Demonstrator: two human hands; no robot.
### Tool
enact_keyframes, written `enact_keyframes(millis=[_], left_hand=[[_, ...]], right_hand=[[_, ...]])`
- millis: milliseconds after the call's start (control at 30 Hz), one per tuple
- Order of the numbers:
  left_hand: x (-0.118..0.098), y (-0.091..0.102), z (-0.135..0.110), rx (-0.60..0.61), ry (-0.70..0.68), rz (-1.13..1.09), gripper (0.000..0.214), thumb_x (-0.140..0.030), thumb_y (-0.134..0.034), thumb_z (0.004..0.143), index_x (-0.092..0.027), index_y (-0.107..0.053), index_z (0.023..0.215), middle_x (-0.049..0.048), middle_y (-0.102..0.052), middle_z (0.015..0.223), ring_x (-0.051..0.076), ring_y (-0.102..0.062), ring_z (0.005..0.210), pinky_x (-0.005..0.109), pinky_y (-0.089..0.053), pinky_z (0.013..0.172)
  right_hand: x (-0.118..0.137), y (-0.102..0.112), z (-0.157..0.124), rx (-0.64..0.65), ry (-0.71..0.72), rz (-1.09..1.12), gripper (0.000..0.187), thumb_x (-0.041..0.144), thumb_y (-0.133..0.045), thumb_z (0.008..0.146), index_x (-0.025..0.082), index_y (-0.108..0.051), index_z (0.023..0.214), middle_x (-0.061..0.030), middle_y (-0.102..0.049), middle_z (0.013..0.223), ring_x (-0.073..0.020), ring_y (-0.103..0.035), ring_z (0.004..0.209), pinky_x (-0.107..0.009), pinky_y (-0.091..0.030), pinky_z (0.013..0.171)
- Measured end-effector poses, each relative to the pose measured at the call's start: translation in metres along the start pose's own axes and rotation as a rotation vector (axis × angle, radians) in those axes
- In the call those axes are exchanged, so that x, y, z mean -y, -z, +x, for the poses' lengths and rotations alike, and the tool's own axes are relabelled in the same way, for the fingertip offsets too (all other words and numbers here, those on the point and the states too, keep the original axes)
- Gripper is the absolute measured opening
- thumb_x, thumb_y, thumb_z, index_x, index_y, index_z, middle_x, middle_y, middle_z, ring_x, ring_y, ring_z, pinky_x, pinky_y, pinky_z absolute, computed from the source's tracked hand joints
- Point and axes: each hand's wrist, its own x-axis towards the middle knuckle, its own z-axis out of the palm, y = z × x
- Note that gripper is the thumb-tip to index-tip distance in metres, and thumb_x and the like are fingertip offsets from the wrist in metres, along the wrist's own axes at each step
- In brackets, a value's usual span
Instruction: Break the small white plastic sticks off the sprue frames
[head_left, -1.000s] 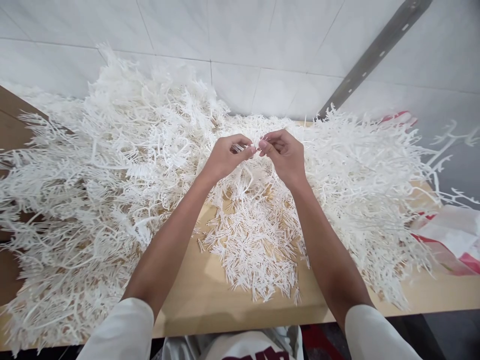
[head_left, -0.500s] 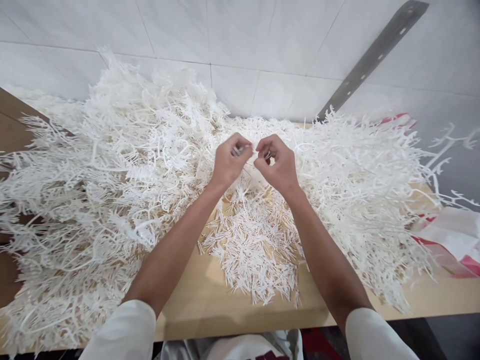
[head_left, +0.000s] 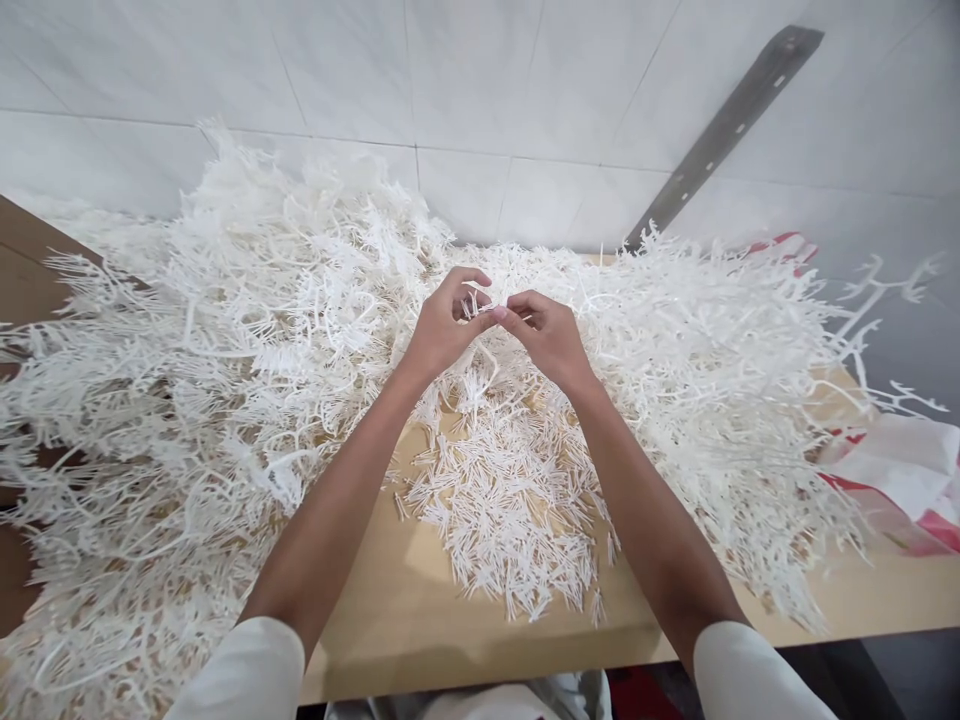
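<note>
My left hand and my right hand meet above the middle of a wooden table. Their fingertips pinch together on a small white plastic branched piece held between them. Right below the hands lies a heap of short loose white plastic sticks. Big tangles of white branched plastic frames are piled to the left and to the right of my hands.
A white tiled wall rises behind the table, with a grey metal strip leaning against it. A red and white plastic bag lies at the right edge. The table's front edge runs just above my sleeves.
My hands stayed together over the heap, working the small white piece. The fingers shifted from apart-tipped to closely pinched, and the view tilted slightly downward.
</note>
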Motion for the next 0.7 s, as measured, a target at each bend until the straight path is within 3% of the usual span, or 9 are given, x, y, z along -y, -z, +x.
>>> enact_keyframes(millis=[133, 267, 367, 567, 700], left_hand=[[0.006, -0.002, 0.002, -0.008, 0.053, -0.148, 0.035, -0.037, -0.078, 0.073, -0.024, -0.054, 0.096, -0.0020, -0.064, 0.080, 0.008, -0.054, 0.063, 0.022, -0.041, 0.059], [0.009, -0.009, 0.001, -0.080, 0.082, -0.195, 0.030, -0.027, -0.077, 0.073, -0.023, -0.054, 0.091, -0.0024, -0.061, 0.077, 0.008, -0.054, 0.063, 0.022, -0.041, 0.058], [0.010, -0.014, -0.001, -0.115, 0.102, -0.248, 0.030, -0.024, -0.077, 0.072, -0.023, -0.053, 0.091, -0.0034, -0.058, 0.074, 0.007, -0.050, 0.060, 0.022, -0.041, 0.056], [0.014, -0.013, 0.000, -0.057, 0.107, -0.288, 0.035, -0.032, -0.082, 0.069, -0.023, -0.056, 0.091, -0.0020, -0.059, 0.077, 0.008, -0.052, 0.062, 0.023, -0.042, 0.059], [0.016, -0.012, 0.001, -0.084, 0.130, -0.370, 0.030, -0.028, -0.078, 0.072, -0.023, -0.055, 0.090, -0.0025, -0.056, 0.076, 0.008, -0.053, 0.064, 0.023, -0.044, 0.060]], right_hand=[[0.001, -0.005, -0.002, -0.075, 0.045, -0.027, 0.022, 0.042, -0.060, 0.086, 0.021, -0.065, 0.085, -0.0002, -0.069, 0.082, -0.0106, -0.061, 0.069, -0.027, -0.049, 0.064], [-0.002, -0.012, -0.008, -0.246, 0.180, -0.198, 0.007, 0.024, -0.059, 0.079, 0.022, -0.066, 0.079, 0.0030, -0.064, 0.066, -0.0092, -0.054, 0.056, -0.027, -0.046, 0.057], [-0.002, -0.014, -0.010, -0.314, 0.270, -0.276, 0.008, 0.023, -0.058, 0.080, 0.022, -0.065, 0.076, 0.0023, -0.065, 0.066, -0.0095, -0.054, 0.057, -0.027, -0.046, 0.057], [-0.006, -0.007, -0.002, -0.093, 0.006, 0.020, 0.029, 0.050, -0.067, 0.080, 0.022, -0.061, 0.087, 0.0009, -0.068, 0.076, -0.0115, -0.064, 0.066, -0.027, -0.051, 0.060], [-0.009, -0.006, -0.004, -0.082, 0.134, -0.020, 0.023, 0.046, -0.064, 0.085, 0.023, -0.062, 0.087, 0.0015, -0.068, 0.076, -0.0106, -0.064, 0.064, -0.028, -0.053, 0.063]])
